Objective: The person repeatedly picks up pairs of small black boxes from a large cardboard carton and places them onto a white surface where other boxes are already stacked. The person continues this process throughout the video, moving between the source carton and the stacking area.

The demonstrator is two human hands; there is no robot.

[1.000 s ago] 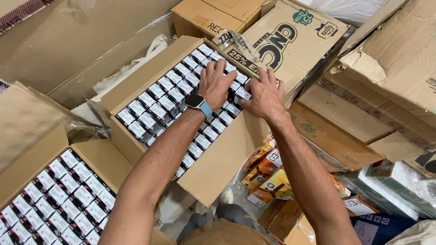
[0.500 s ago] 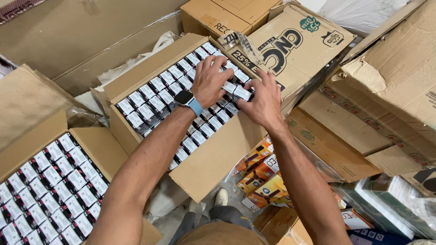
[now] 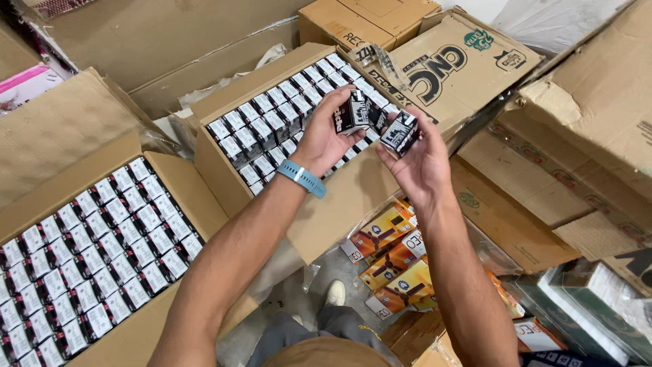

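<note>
I am looking down into a storeroom crowded with brown cardboard, with bare grey floor showing between my legs. At far left, an open carton is packed edge to edge with small black-and-white boxes standing in rows. Just right of it and further from me, a second open carton holds the same kind of small boxes. My left hand, a blue band on its wrist, is raised above this carton, fingers closed around one small box, held upright. Just beside it, my right hand grips another small box, tilted. Both are black with white panels. Below, orange boxes lie stacked. Flattened cartons fill the right.
</note>
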